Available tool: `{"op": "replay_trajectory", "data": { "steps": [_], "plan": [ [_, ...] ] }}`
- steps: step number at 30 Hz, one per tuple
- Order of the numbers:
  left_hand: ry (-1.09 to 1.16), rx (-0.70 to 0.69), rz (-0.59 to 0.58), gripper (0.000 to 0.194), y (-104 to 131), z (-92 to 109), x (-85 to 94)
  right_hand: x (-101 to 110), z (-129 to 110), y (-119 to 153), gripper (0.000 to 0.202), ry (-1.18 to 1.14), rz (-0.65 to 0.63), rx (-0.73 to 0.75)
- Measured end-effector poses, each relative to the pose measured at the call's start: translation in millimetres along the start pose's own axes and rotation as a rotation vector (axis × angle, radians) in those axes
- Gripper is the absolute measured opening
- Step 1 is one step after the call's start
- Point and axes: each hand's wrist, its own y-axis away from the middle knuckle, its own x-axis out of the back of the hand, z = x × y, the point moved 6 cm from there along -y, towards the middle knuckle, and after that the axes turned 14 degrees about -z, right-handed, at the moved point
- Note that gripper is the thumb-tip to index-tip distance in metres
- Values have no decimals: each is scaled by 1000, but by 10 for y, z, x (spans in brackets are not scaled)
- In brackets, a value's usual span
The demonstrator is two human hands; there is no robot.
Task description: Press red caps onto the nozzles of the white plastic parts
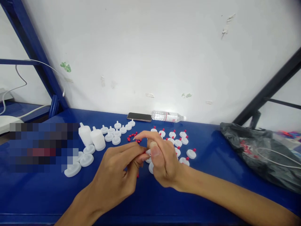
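My left hand (119,166) pinches a small red tip cap (145,152) between thumb and fingers. Closed around a white nozzle lid (148,151), my right hand (164,157) meets it at the middle of the table; fingers hide most of the lid. Just behind my hands lie loose red tip caps (132,136). Several white nozzle lids with red tips (191,154) are spread around and beyond my right hand. White nozzle lids with bare spouts (116,140) stand to the left, near two white squeeze bottles (97,139) and larger round white lids (86,160).
A phone (139,117) and a clear water bottle (168,116) lie along the wall (150,56). At right, a black plastic bag (258,157) holds more red pieces. Blue frame posts (39,47) flank the blue table (207,201). A pixelated patch hides part of the left side.
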Motion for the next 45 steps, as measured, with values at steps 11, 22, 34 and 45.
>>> {"op": "replay_trajectory", "data": {
  "steps": [11,22,34,45],
  "plan": [
    [-68,303,58,18,42,-381,233,185,188,-222,27,124,-201,-107],
    [-81,376,-69,36,65,-540,349,71,265,-225,24,268,-405,-139],
    [-613,533,142,38,333,-756,1011,32,386,-193,12,370,-572,-367],
    [-630,750,-238,45,205,-902,527,16,500,-182,10,517,-636,-306]
  ]
}}
